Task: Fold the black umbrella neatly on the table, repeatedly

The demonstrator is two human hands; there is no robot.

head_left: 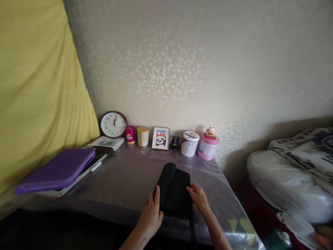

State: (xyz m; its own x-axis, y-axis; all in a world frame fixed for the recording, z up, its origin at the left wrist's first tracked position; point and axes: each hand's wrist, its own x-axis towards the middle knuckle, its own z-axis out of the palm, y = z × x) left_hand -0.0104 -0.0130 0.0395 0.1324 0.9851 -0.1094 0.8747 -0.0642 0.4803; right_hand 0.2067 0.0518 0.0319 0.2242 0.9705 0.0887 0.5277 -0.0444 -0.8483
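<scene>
A black folded fabric bundle [173, 189] lies at the front part of the table, with a thick rolled left side and a flatter right flap. A thin dark strap hangs from its lower right, past the table's front edge. My left hand [151, 215] is closed on the rolled side, its thumb and fingers pressed along the cloth. At the flap's right edge, my right hand [199, 198] pinches the fabric between thumb and fingers. The bundle's underside is hidden, and I cannot tell exactly what kind of article it is.
Along the wall stand a clock [113, 124], a pink can [130, 134], a yellow tin [143, 136], a framed panda picture [160, 138], a black gadget [174, 142], a white tub [189, 144] and a pink tub [208, 147]. A purple folder [58, 170] lies left.
</scene>
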